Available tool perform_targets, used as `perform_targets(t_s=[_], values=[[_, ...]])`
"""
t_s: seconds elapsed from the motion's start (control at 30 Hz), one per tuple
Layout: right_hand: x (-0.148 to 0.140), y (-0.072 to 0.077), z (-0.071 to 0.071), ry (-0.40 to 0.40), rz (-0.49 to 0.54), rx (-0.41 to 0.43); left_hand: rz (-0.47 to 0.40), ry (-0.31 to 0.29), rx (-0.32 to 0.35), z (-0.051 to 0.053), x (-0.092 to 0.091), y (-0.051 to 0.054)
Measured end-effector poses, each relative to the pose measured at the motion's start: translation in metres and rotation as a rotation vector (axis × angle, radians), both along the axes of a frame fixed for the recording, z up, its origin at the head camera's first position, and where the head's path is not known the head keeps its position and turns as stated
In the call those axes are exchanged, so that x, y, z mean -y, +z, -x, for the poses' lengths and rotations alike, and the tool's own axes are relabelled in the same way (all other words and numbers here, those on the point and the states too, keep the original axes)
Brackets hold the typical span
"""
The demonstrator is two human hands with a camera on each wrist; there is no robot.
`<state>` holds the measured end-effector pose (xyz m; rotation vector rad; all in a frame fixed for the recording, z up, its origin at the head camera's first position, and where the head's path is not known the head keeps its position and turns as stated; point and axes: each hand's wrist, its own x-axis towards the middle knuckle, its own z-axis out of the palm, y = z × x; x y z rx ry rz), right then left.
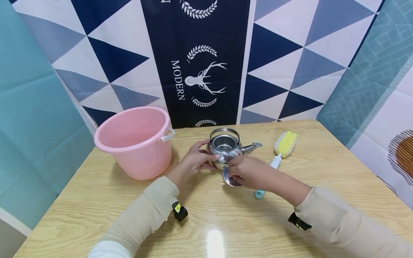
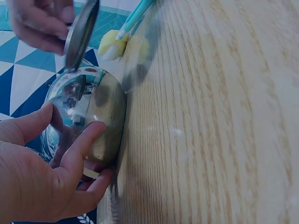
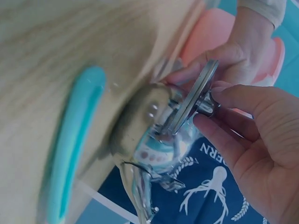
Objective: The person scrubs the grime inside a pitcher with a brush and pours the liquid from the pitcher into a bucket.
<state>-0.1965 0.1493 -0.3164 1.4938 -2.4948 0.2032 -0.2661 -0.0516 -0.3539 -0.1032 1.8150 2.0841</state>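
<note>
A shiny metal teapot point(image 1: 227, 154) stands uncovered on the wooden table, its perforated strainer point(image 1: 224, 143) showing inside. Its handle arches over the top and its spout points right. My left hand point(image 1: 200, 157) holds the pot's side, thumb and fingers spread round the body point(image 2: 105, 126). In front of the pot, my right hand point(image 1: 250, 172) pinches the round metal lid point(image 1: 229, 177) by its knob point(image 3: 207, 104). The lid is tilted and off the opening, close to the pot's wall; whether they touch I cannot tell.
A pink bucket point(image 1: 142, 161) with a white handle stands to the left of the teapot. Right of the pot lies a brush with a yellow and white sponge head point(image 1: 285, 144) and a blue handle point(image 3: 77, 140). Patterned cloth point(image 1: 122, 50) hangs behind the table.
</note>
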Motion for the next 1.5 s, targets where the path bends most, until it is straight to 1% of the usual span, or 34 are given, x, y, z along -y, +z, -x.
perform_targets(t_s=[0.13, 0.27, 0.4, 0.53, 0.8, 1.2, 1.33, 1.5], values=[[0.000, -0.009, -0.002, -0.002, -0.013, 0.007, 0.005, 0.004, 0.000, 0.000, 0.000, -0.001], [0.000, -0.017, -0.004, 0.008, -0.027, 0.061, 0.004, 0.009, 0.007, 0.001, 0.000, -0.002], [0.002, -0.023, -0.004, 0.042, -0.045, 0.114, 0.004, 0.008, 0.015, 0.001, 0.000, -0.003], [0.005, -0.028, -0.004, 0.070, -0.057, 0.139, 0.013, 0.007, 0.019, 0.001, 0.000, -0.003], [0.010, -0.033, -0.003, 0.086, -0.065, 0.170, 0.013, 0.011, 0.025, 0.001, -0.001, -0.002], [0.010, -0.039, -0.003, 0.081, -0.042, 0.118, 0.010, 0.007, 0.021, 0.003, 0.000, -0.002], [0.010, -0.038, -0.005, 0.054, -0.059, 0.090, 0.013, 0.006, 0.027, 0.003, 0.000, -0.002], [0.010, -0.035, -0.008, 0.025, -0.077, 0.105, 0.015, 0.007, 0.028, 0.003, 0.001, -0.001]])
